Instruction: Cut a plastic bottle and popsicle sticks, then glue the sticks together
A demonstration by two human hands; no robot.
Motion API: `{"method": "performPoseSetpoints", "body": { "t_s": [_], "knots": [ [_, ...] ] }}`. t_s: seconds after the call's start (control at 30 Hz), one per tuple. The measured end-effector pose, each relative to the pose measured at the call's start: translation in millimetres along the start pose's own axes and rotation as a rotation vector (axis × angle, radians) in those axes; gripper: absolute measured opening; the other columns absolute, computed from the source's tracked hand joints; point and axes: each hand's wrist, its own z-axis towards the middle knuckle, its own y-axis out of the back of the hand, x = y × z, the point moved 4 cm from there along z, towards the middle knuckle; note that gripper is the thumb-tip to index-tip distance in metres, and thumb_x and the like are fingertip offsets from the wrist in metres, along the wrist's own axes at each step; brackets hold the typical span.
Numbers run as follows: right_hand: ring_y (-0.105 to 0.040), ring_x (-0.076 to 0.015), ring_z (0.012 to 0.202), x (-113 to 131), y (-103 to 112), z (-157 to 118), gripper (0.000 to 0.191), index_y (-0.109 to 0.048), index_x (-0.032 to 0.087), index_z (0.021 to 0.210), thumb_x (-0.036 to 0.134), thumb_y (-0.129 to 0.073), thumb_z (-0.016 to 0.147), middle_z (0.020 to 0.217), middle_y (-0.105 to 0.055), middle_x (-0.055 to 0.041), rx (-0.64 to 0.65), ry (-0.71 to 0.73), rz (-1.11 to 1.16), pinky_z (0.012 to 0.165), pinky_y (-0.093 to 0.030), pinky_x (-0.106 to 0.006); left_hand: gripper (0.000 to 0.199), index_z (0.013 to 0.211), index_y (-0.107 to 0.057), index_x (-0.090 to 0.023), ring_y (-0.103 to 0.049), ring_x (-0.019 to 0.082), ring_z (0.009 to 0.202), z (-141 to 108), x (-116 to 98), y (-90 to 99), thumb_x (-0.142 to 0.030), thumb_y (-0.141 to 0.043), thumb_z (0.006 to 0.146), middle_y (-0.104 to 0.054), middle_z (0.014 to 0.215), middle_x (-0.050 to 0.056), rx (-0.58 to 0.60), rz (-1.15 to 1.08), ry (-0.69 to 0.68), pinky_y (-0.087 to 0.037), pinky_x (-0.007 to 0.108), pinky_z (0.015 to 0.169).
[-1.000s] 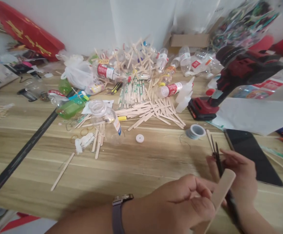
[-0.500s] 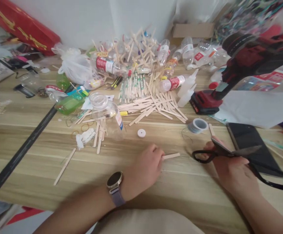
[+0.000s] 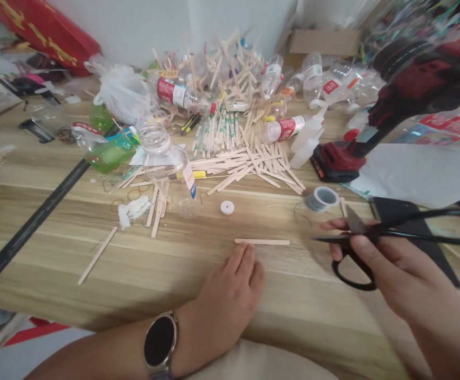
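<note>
A flat wooden craft stick point(image 3: 267, 242) lies crosswise on the table in front of me. My left hand point(image 3: 232, 285), wearing a watch, rests palm down with its fingers extended and their tips at the stick's left end. On the right, my right hand point(image 3: 392, 269) grips a pair of black-handled scissors point(image 3: 354, 258) around the pivot. The scissor blades are spread, one pointing left and the other up. One handle loop hangs below the fingers; the other handle extends to the right. Just beyond that hand stands a spool of thread point(image 3: 322, 199).
A small white disc point(image 3: 227, 207) lies past the stick. Behind it are piled craft sticks point(image 3: 249, 166), a clear bottle point(image 3: 168, 163) and several other bottles. A red cordless power tool point(image 3: 372, 126) stands at right, near a dark phone-like slab point(image 3: 407, 232). Another stick point(image 3: 97, 256) lies left.
My left hand has drawn back, and the stick, partly covered before, now shows whole and lies level. My right hand has turned the scissors, so the blades now point left and up.
</note>
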Motion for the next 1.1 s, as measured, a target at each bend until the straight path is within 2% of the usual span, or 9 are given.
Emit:
{"method": "performPoseSetpoints", "body": {
  "t_s": [0.1, 0.2, 0.3, 0.4, 0.53, 0.83, 1.1],
  "knots": [
    [-0.065, -0.025, 0.069, 21, -4, 7, 0.06, -0.061, 0.024, 0.06, 0.071, -0.037, 0.09, 0.068, -0.066, -0.0097, 0.29, 0.133, -0.322, 0.065, -0.053, -0.036, 0.021, 0.11, -0.06, -0.008, -0.06, 0.033, 0.124, -1, -1, -5.6, -0.019, -0.053, 0.093, -0.062, 0.133, 0.022, 0.003, -0.003, 0.003, -0.051, 0.04, 0.099],
    [-0.066, -0.0235, 0.065, 33, -18, 13, 0.046, -0.057, 0.023, 0.069, 0.05, -0.032, 0.097, 0.069, -0.068, -0.0088, 0.475, 0.167, -0.541, 0.062, -0.051, -0.034, 0.022, 0.111, -0.058, -0.008, -0.058, 0.035, 0.126, -1, 1, -10.4, -0.02, -0.052, 0.093, -0.061, 0.134, 0.024, 0.012, -0.013, -0.01, -0.05, 0.042, 0.1],
    [-0.07, -0.027, 0.073, 38, -37, 20, 0.031, -0.061, 0.02, 0.084, 0.039, -0.04, 0.096, 0.08, -0.073, -0.0105, 0.513, 0.199, -0.88, 0.061, -0.051, -0.034, 0.027, 0.115, -0.056, -0.006, -0.058, 0.035, 0.126, -1, 1, -12.5, -0.022, -0.048, 0.096, -0.061, 0.134, 0.024, 0.015, -0.011, -0.022, -0.049, 0.043, 0.1],
    [-0.071, -0.0303, 0.071, 44, -54, 24, 0.027, -0.065, 0.018, 0.085, 0.037, -0.049, 0.096, 0.071, -0.072, -0.0106, 0.512, 0.29, -1.178, 0.056, -0.049, -0.033, 0.033, 0.118, -0.055, -0.004, -0.057, 0.035, 0.127, -1, 1, -14.2, -0.029, -0.047, 0.098, -0.06, 0.135, 0.025, 0.035, -0.023, -0.03, -0.049, 0.044, 0.101],
    [-0.072, -0.0313, 0.07, 50, -67, 24, 0.024, -0.068, 0.017, 0.089, 0.035, -0.053, 0.095, 0.068, -0.071, -0.0092, 0.551, 0.364, -1.23, 0.053, -0.048, -0.033, 0.032, 0.117, -0.055, -0.005, -0.055, 0.036, 0.129, -1, 2, -15.9, -0.03, -0.048, 0.098, -0.059, 0.136, 0.026, 0.055, -0.043, -0.025, -0.048, 0.044, 0.102],
    [-0.072, -0.0295, 0.064, 45, -74, 24, 0.016, -0.071, 0.015, 0.094, 0.024, -0.058, 0.092, 0.067, -0.072, -0.0096, 0.594, 0.398, -1.279, 0.052, -0.048, -0.032, 0.031, 0.114, -0.057, -0.007, -0.056, 0.035, 0.129, 0, 4, -11.7, -0.032, -0.052, 0.096, -0.06, 0.136, 0.023, 0.061, -0.077, -0.017, -0.049, 0.042, 0.1],
    [-0.072, -0.0299, 0.062, 43, -72, 26, 0.022, -0.07, 0.016, 0.095, 0.03, -0.053, 0.095, 0.068, -0.072, -0.0099, 0.614, 0.387, -1.222, 0.048, -0.046, -0.032, 0.027, 0.112, -0.058, -0.008, -0.055, 0.035, 0.13, 0, 5, -11.2, -0.029, -0.049, 0.097, -0.059, 0.137, 0.024, 0.066, -0.105, -0.012, -0.049, 0.042, 0.101]
  ]
}}
